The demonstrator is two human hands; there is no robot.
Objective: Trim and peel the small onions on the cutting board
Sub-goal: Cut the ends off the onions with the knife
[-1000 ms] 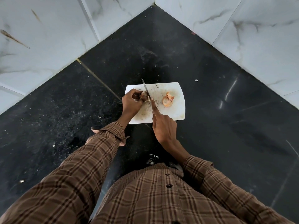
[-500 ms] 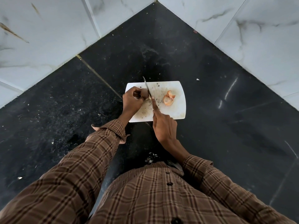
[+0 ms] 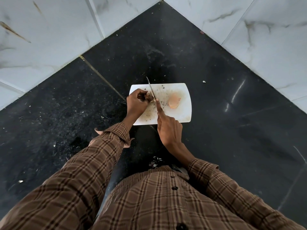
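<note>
A white cutting board (image 3: pixel 184 113) lies on the black counter, speckled with bits of skin. My left hand (image 3: pixel 136 103) pinches a small brown onion (image 3: pixel 149 97) at the board's left part. My right hand (image 3: pixel 167 130) grips a knife (image 3: pixel 150 87), its handle hidden in my palm and my forefinger stretched along the spine. The blade lies against the onion's right side, tip pointing away from me past the board's far edge. An orange-pink heap of onion skin (image 3: pixel 174 102) sits on the board's right half, apart from both hands.
The black stone counter (image 3: pixel 232 130) runs into a corner between two white marble-tiled walls (image 3: pixel 49 39). Small scraps (image 3: pixel 204 81) are scattered on the counter around the board. My brown checked sleeves and shirt fill the lower part of the view.
The view has shifted slightly. My left hand has turned the onion a little under the blade. The knife and my right hand stay almost where they were.
</note>
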